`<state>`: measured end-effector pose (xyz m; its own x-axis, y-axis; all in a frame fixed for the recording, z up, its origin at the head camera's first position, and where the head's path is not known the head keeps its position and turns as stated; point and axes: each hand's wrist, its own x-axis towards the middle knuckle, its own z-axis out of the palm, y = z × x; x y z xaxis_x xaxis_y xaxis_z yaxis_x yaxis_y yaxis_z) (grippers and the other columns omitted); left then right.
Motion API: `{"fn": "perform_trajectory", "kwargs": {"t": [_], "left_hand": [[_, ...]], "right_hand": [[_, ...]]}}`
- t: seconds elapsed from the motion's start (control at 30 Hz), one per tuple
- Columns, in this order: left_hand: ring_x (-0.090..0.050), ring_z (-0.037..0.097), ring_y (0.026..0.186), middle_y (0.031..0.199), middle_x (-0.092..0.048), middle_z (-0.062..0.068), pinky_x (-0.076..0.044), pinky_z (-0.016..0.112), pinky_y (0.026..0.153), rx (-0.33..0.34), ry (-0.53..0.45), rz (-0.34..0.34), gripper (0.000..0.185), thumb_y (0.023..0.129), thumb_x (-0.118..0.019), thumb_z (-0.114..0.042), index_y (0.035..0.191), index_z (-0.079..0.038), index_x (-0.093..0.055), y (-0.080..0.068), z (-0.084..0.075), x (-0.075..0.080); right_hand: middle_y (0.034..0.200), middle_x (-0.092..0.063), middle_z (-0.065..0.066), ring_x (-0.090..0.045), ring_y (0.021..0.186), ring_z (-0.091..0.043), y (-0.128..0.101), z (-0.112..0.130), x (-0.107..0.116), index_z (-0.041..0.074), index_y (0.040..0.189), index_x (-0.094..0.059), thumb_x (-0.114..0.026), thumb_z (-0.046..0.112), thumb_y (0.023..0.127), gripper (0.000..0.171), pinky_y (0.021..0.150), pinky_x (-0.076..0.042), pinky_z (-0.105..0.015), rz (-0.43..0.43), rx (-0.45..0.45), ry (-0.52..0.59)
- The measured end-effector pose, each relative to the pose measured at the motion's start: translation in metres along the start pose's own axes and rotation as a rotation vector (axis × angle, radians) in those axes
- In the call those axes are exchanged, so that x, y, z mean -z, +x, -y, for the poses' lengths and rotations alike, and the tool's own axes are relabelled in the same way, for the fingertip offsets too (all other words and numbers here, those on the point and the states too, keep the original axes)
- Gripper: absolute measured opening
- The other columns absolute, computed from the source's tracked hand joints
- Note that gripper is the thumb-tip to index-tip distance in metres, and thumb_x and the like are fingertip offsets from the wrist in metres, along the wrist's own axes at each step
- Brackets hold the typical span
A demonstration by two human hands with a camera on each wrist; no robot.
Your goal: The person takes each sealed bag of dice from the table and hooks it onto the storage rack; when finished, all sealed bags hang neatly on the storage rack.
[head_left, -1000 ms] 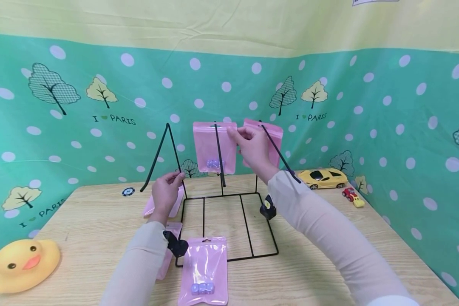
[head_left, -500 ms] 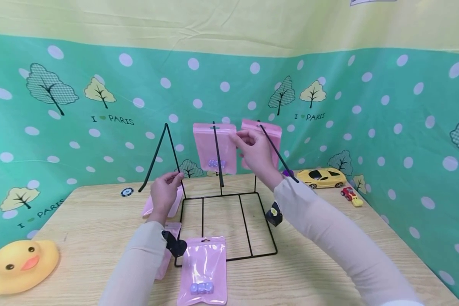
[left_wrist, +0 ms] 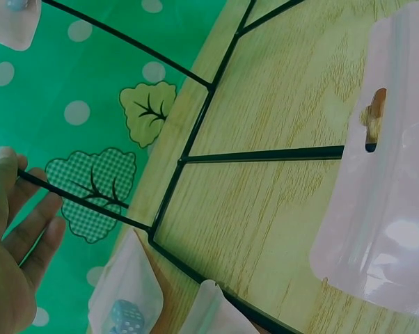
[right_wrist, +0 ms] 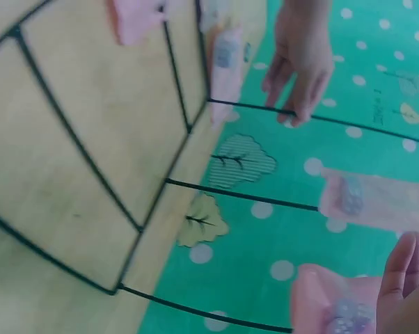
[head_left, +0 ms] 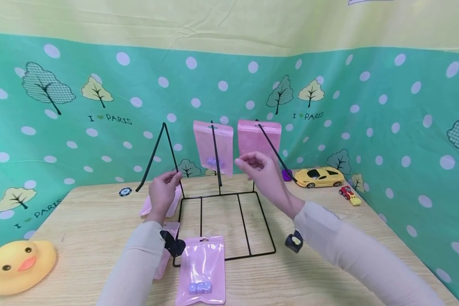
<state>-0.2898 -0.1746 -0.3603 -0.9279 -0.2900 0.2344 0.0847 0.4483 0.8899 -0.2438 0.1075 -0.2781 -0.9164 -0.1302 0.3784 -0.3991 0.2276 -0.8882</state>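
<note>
A black wire rack (head_left: 201,216) with three slanted hooks stands on the table. My left hand (head_left: 162,193) pinches its left upright rod (head_left: 171,146) between thumb and fingers. From the middle hook hangs a pink zip bag (head_left: 205,144) with purple dice at its bottom, turned slightly. Another pink bag (head_left: 248,136) hangs on the right hook, its lower part hidden behind my right hand (head_left: 265,178). That hand holds nothing, its fingers loosely bent, a little right of the middle bag. The left hook carries no bag.
A pink bag of dice (head_left: 202,263) lies at the rack's front edge. Two more bags, one beside the rack (head_left: 161,263) and one behind my left hand (head_left: 173,207), lie at left. Around them are a rubber duck (head_left: 21,265), poker chip (head_left: 125,192), yellow car (head_left: 319,177) and red-yellow toy vehicle (head_left: 349,195).
My right hand has let go of the middle bag's edge and moved down and right. The bag now hangs freely, slightly turned. My left hand stays on the upright.
</note>
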Motion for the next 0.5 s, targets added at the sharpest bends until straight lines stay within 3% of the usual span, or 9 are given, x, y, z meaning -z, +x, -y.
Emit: {"fn": "perform_trajectory", "kwargs": {"t": [0.23, 0.5], "left_hand": [[-0.07, 0.034, 0.109, 0.121, -0.071, 0.019, -0.055, 0.044, 0.095, -0.007, -0.004, -0.007, 0.035, 0.104, -0.062, -0.027, 0.127, 0.0, -0.069, 0.001, 0.001, 0.0], [-0.07, 0.035, 0.109, 0.121, -0.07, 0.019, -0.054, 0.045, 0.096, -0.003, -0.002, -0.001, 0.036, 0.104, -0.061, -0.027, 0.127, 0.0, -0.068, 0.001, 0.0, 0.0]], "right_hand": [[0.099, -0.07, -0.003, -0.064, 0.093, -0.023, -0.03, -0.021, -0.003, 0.008, 0.11, -0.073, -0.075, 0.023, 0.094, 0.022, 0.079, -0.056, -0.033, 0.231, -0.025, -0.107], [0.103, -0.07, 0.001, -0.062, 0.094, -0.016, -0.056, -0.05, -0.019, 0.004, 0.117, -0.071, -0.076, 0.024, 0.093, 0.031, 0.081, -0.054, -0.03, 0.487, -0.074, -0.173]]}}
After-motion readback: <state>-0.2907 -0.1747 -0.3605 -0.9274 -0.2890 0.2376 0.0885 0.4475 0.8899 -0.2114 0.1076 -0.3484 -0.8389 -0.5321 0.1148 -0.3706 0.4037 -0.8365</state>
